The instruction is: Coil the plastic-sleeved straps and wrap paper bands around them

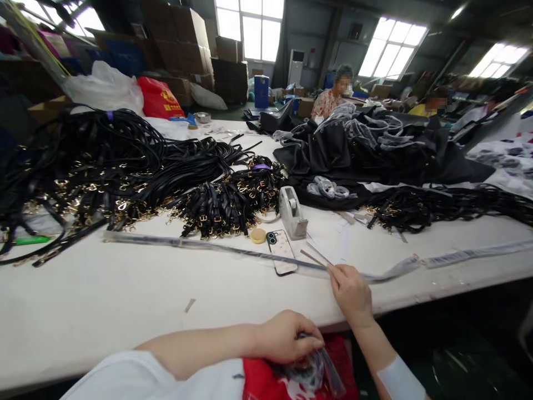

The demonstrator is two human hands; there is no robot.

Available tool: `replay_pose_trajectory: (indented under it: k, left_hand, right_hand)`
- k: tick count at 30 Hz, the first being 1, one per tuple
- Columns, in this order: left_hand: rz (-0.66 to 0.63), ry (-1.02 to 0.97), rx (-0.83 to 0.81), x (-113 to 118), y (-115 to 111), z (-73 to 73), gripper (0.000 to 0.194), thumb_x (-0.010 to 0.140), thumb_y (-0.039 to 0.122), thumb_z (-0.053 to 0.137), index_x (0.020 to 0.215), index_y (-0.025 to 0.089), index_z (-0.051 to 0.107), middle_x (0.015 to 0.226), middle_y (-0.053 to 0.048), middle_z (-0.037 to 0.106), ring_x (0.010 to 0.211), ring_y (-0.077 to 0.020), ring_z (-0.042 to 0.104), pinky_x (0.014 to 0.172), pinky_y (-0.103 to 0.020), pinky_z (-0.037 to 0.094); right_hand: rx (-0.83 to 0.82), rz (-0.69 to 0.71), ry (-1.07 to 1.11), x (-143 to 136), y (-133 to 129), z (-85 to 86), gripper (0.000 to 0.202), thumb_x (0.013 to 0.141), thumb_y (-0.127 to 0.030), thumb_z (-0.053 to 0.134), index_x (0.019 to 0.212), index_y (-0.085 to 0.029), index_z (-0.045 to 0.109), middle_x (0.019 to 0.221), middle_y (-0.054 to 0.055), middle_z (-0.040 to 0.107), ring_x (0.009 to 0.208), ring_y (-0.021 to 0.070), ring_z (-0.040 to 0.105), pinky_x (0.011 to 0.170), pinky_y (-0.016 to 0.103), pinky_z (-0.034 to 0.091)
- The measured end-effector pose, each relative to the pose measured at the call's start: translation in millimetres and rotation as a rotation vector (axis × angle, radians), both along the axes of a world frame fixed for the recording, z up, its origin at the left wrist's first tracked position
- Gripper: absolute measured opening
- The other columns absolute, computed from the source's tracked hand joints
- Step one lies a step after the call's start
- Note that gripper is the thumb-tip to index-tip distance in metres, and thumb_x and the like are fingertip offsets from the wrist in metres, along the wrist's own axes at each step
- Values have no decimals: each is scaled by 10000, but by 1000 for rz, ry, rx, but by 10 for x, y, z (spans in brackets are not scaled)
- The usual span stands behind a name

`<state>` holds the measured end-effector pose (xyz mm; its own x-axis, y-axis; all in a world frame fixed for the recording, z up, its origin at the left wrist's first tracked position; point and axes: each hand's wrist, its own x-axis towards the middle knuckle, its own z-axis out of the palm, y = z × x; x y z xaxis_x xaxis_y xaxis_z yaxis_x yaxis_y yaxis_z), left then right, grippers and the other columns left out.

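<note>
Near the table's front edge my right hand [351, 293] is closed on thin strips [313, 258], which stick out to the left from its fingertips. Beside it a long strap in clear wrapping [233, 251] runs across the table. My left hand [291, 338] is closed around a dark item in clear plastic [310, 369], low in front of my body over a red cloth [260, 383]. Its fingers hide part of that item. A phone [282, 253] lies under the wrapped strap, next to a grey tape dispenser [292, 214].
Black straps with gold buckles [216, 208] are heaped at the left and middle of the white table [125, 300]. Black bags [325, 150] are piled at the back right. A yellow round item [258, 235] lies by the phone. Behind the table sits a person [327, 103].
</note>
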<state>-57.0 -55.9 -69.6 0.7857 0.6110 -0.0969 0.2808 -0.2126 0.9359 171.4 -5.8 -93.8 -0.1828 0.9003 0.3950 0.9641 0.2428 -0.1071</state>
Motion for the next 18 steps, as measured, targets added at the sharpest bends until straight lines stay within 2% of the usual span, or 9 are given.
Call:
replay_pose_trajectory:
  k: [4, 8, 18]
  left_hand:
    - [-4, 2, -13, -1, -4, -5, 305, 889, 319, 524, 1020, 147, 740, 953, -73, 754, 833, -169, 694, 794, -210, 504]
    - [-13, 2, -3, -5, -5, 24, 299, 885, 317, 535, 1023, 151, 742, 969, -72, 752, 854, -171, 693, 805, -210, 499]
    - [-5, -3, 6, -35, 7, 17, 279, 889, 302, 540, 1023, 166, 743, 973, -58, 754, 862, -163, 692, 813, -205, 492]
  right_hand:
    - [-54, 80, -60, -229, -286, -160, 219, 965, -200, 503, 1065, -175, 696, 887, 76, 674, 841, 230, 572, 778, 330, 418]
    - [-79, 58, -56, -278, -332, -276, 224, 973, -264, 517, 1080, -156, 682, 916, 86, 663, 850, 227, 565, 772, 328, 424]
    - [-101, 62, -86, -267, -271, -239, 218, 979, -281, 506, 1015, -180, 697, 879, 66, 660, 832, 213, 568, 726, 312, 420]
